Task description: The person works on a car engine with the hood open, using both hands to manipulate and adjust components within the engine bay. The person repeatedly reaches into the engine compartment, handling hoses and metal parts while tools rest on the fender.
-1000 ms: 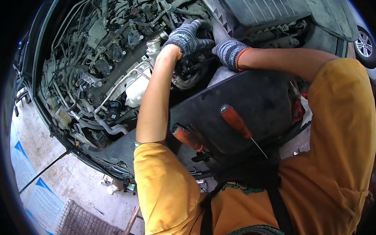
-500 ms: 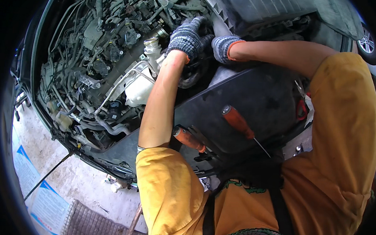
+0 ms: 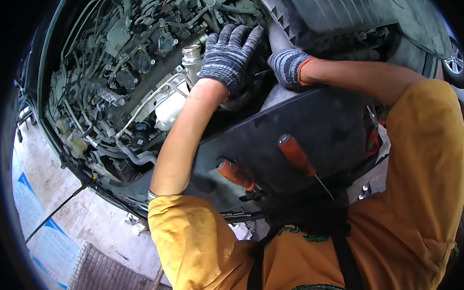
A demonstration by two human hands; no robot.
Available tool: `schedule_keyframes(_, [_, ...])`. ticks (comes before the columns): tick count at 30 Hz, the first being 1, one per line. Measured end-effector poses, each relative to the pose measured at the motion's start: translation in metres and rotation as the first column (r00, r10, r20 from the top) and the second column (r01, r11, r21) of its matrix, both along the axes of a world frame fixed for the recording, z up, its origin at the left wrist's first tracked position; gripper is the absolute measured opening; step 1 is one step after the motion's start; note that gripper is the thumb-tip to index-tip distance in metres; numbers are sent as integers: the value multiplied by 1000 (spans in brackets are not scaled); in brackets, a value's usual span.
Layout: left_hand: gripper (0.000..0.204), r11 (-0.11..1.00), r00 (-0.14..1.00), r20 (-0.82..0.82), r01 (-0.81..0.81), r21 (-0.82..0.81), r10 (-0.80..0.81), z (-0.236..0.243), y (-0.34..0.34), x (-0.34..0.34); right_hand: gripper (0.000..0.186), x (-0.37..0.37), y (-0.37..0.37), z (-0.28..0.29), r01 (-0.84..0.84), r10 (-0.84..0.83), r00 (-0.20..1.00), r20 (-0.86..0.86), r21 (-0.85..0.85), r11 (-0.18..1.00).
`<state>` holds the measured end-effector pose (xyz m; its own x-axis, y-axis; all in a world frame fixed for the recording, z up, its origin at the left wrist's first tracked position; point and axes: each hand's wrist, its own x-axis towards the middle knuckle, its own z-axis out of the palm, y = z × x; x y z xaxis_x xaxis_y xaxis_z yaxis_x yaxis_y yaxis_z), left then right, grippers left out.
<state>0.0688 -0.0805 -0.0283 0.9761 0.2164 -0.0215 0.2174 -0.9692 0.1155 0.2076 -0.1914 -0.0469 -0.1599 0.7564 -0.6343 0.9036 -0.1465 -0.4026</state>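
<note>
My left hand (image 3: 227, 58), in a grey-striped knit glove, lies back-up over a dark rounded part (image 3: 252, 84) in the engine bay, its fingers stretched out and apart. My right hand (image 3: 287, 66), gloved the same way, is curled at the right side of that part. Whatever its fingers hold is hidden beneath them. Just left of my left hand stands a silvery metal neck (image 3: 191, 59) with a round open top. A white plastic tank (image 3: 170, 109) sits below it, beside my left forearm.
Two orange-handled screwdrivers (image 3: 295, 155) (image 3: 233, 174) lie on the black front panel (image 3: 325, 117) near my body. Red-handled pliers (image 3: 373, 142) rest at its right end. Hoses and wiring (image 3: 128, 54) crowd the left. A black cover (image 3: 338, 16) is at the upper right.
My left hand has turned flatter and its fingers have spread. My left elbow has swung outward to the left. The right hand has shifted slightly right and down in the picture.
</note>
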Motion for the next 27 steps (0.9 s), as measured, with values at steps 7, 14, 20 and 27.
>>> schedule_keyframes(7, [49, 998, 990, -135, 45, 39, -40, -11, -13, 3, 26, -7, 4, 25, -50, 50, 999, 14, -26, 998])
schedule_keyframes(14, [47, 994, 989, -98, 107, -16, -108, -14, -4, 2, 24, -9, 1, 19, 61, -61, 989, 134, 1, 998])
schedule_keyframes(20, [52, 982, 976, -107, 184, -53, -189, -15, 9, -3, 29, -9, 6, 12, -103, 102, 972, 210, -3, 995])
schedule_keyframes(27, [52, 984, 975, -133, 177, -24, -179, -13, 7, -2, 34, -20, 36, -56, 607, -614, 787, -58, -102, 788])
